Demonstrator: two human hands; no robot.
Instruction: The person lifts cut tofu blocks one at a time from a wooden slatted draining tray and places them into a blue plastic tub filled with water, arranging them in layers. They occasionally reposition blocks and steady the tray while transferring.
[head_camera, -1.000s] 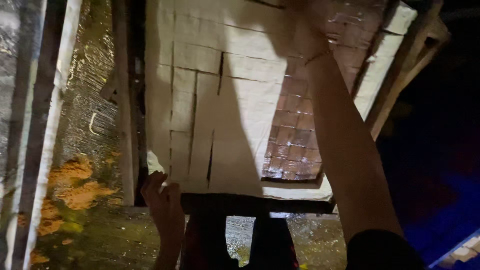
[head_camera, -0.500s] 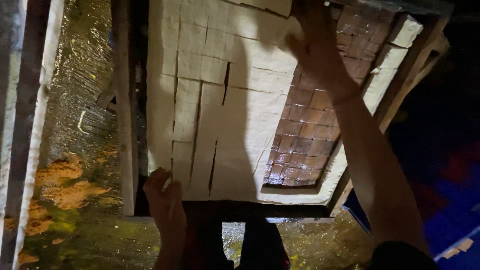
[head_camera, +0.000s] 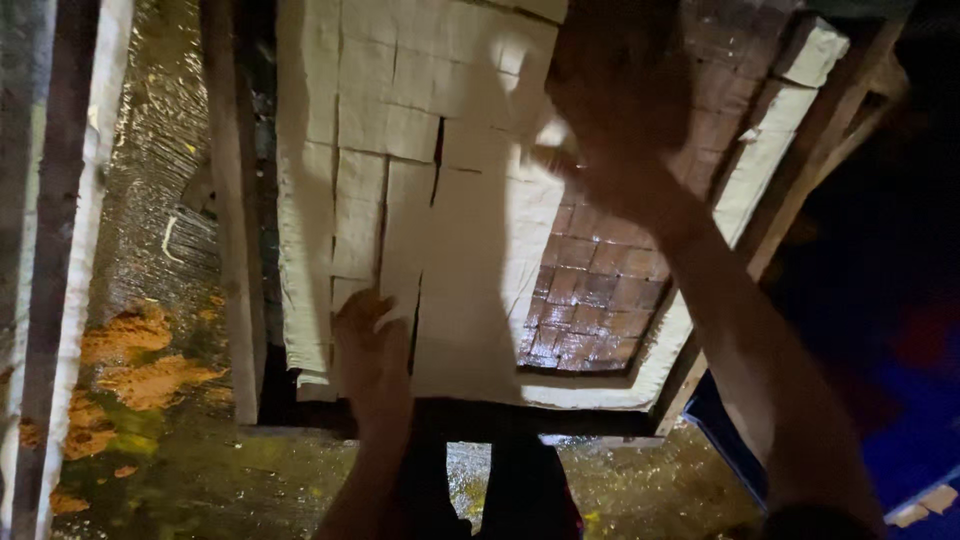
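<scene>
Right hand (head_camera: 620, 130) lower — on tofu blocks (head_camera: 400, 170)

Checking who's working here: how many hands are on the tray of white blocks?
2. The left hand rests on the blocks at the tray's near edge; the right hand reaches over the far blocks. None else shows.

A big wooden tray (head_camera: 240, 250) holds pale soft blocks (head_camera: 400, 150) cut into squares. The left hand (head_camera: 372, 360) rests on the blocks at the near edge. The right hand (head_camera: 620, 120) reaches over the far blocks and looks blurry. Beside the blocks, the tray's brown grid floor (head_camera: 590, 290) shows. Orange mush (head_camera: 140, 365) lies on the wet ground (head_camera: 220, 480) at the left.
</scene>
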